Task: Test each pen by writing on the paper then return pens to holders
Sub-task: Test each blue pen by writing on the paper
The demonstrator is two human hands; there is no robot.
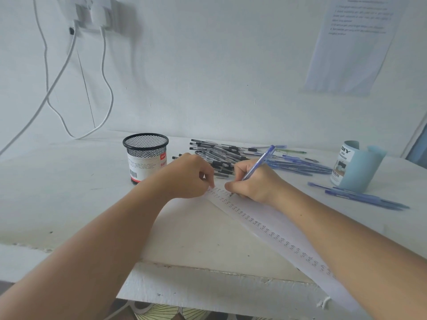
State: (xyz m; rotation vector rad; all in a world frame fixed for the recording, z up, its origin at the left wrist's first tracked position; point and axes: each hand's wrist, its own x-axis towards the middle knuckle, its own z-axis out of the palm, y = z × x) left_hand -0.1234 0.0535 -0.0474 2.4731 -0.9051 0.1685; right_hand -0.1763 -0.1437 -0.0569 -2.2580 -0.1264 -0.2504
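Note:
My right hand (255,183) grips a blue pen (261,161) with its tip touching the long white paper (272,229), which carries rows of small written marks. My left hand (191,176) rests on the paper's far end with its fingers curled, pinning it down. A pile of black pens (219,153) lies behind both hands. Blue pens (298,165) are spread to the right of that pile. A black mesh holder (145,155) stands to the left, and a light blue holder (355,165) stands at the right.
A few more blue pens (360,197) lie in front of the light blue holder. White cables (76,88) hang from a wall socket at the upper left. A printed sheet (355,42) is stuck on the wall. The table's chipped front edge (208,271) runs close below my arms.

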